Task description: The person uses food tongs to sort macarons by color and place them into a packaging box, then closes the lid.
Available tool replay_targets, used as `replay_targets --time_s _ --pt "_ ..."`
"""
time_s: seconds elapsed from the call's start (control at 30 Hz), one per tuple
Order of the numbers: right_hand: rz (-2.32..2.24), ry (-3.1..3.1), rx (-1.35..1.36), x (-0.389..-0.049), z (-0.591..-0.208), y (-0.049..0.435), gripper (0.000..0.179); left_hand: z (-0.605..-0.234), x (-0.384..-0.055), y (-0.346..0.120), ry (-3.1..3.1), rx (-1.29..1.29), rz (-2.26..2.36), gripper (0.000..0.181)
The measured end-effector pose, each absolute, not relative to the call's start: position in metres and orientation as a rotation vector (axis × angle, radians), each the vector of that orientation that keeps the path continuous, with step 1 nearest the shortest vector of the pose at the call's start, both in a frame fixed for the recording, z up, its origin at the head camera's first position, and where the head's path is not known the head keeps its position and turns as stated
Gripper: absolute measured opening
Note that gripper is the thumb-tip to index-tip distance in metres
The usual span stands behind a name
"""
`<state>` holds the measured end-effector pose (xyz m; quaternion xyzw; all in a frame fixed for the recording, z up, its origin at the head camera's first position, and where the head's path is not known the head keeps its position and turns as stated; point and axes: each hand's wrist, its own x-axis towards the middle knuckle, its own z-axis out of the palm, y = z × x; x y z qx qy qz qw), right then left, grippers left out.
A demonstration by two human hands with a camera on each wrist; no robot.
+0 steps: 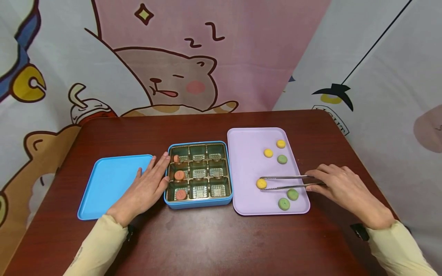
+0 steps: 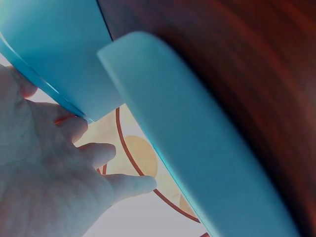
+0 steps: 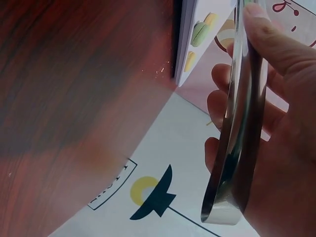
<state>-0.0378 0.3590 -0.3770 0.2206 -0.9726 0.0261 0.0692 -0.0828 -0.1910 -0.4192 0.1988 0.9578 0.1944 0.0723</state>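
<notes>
My right hand (image 1: 340, 189) holds metal tongs (image 1: 286, 177) over the lilac tray (image 1: 246, 165). The tips of the tongs lie on either side of a yellow macaron (image 1: 261, 184); whether they grip it I cannot tell. In the right wrist view, the bent end of the tongs (image 3: 222, 212) points back past the palm. With its fingers extended, my left hand (image 1: 143, 191) rests against the left side of a blue box (image 1: 200, 204). Inside that box is a gold divided insert (image 1: 199, 171), with an orange macaron (image 1: 179, 175) in each left-column compartment.
Also on the tray are two yellow macarons (image 1: 281, 143) at the back and three green macarons (image 1: 284, 204) towards the right. A blue lid (image 1: 107, 188) lies left of the box, partly behind my left hand. Patterned cloth (image 1: 255, 57) hangs behind the brown table (image 1: 193, 241).
</notes>
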Motion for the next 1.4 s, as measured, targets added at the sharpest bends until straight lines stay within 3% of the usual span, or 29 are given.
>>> replay_targets --time_s 1.4 --pt "0.121 -2.776 0.736 -0.037 -0.360 0.333 0.039 -0.419 -0.082 -0.190 2.870 0.595 0.587 0.063"
